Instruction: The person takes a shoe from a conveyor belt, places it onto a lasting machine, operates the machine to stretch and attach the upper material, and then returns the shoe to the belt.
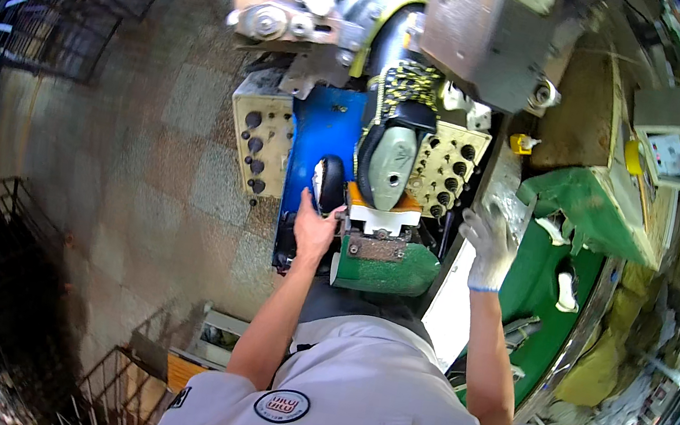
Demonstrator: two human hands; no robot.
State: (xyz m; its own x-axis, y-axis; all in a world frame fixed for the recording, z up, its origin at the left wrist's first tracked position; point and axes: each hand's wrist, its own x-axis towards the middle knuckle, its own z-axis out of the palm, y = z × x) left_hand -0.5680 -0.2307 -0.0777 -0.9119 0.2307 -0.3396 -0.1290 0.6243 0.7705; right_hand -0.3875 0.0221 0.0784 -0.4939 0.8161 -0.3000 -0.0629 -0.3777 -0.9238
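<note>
A lasting machine holds a grey shoe last fitted with a black upper, sole side up. Black-and-yellow speckled material shows just above it. My bare left hand is left of the last, its thumb and fingers closed round the lower end of a black shoe upper with a pale inside. Some of its fingertips are hidden. Off to the right of the machine, my right hand wears a whitish glove. It is raised with fingers apart and slightly blurred, nothing visible in it.
Cream control panels with black knobs flank the last. Metal machine arms overhang it. On my right runs a green conveyor bearing a black-and-white shoe upper. Dark metal racks stand on the left over a tiled floor.
</note>
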